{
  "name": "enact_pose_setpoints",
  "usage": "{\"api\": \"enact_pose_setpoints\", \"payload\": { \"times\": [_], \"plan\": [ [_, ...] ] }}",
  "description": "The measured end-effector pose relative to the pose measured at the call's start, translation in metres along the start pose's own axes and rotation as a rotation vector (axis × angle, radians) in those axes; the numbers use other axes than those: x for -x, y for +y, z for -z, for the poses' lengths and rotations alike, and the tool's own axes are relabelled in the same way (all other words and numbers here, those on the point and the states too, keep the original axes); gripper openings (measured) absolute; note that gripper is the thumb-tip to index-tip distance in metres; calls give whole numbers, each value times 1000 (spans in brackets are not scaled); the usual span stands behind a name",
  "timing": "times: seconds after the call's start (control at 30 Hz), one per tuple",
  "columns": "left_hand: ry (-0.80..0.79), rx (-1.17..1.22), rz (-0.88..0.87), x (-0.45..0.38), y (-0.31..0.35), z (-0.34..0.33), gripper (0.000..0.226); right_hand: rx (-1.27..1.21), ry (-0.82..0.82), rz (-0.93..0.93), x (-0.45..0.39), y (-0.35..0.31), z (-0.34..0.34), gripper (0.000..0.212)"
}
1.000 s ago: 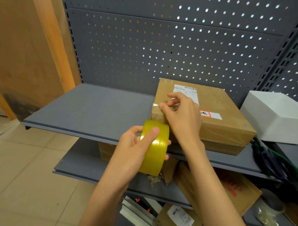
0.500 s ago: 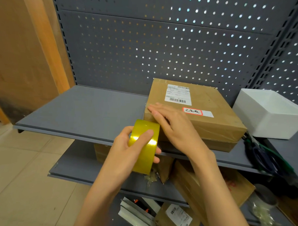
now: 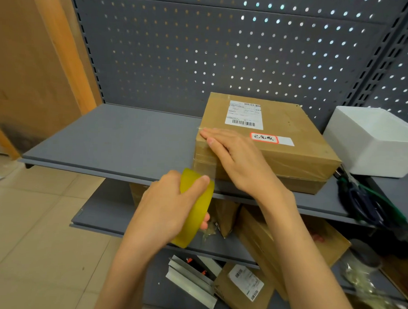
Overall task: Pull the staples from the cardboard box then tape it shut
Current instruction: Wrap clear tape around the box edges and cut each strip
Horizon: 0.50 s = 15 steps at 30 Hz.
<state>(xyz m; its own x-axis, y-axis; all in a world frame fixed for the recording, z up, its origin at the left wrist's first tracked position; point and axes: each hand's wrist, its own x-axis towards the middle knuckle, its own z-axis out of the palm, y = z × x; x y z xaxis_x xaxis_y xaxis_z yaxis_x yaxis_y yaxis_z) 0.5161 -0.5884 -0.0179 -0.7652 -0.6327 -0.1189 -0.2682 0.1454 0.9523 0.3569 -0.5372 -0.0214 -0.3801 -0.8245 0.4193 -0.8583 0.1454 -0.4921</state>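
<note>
Flat brown cardboard box point(image 3: 289, 145) on grey metal shelf point(image 3: 111, 139), long axis running away from viewer. Right hand point(image 3: 235, 160) fingers straight, together, pressing box's near-left top edge. Left hand point(image 3: 166, 210) fingers clamp yellow tape roll point(image 3: 196, 214) just below.

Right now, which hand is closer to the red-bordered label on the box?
Right. The right hand lies flat on the box top, just left of the red-bordered label; the left hand grips the tape roll below the shelf edge.
</note>
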Motion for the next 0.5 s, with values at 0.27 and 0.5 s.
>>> {"api": "enact_pose_setpoints", "payload": {
  "times": [0.27,0.5],
  "plan": [
    [50,50,74,5,-4,-5,36,-15,25,2,2,1,-3,34],
    [98,110,76,9,-3,-7,34,63,24,8,3,-1,-3,35]
  ]
}}
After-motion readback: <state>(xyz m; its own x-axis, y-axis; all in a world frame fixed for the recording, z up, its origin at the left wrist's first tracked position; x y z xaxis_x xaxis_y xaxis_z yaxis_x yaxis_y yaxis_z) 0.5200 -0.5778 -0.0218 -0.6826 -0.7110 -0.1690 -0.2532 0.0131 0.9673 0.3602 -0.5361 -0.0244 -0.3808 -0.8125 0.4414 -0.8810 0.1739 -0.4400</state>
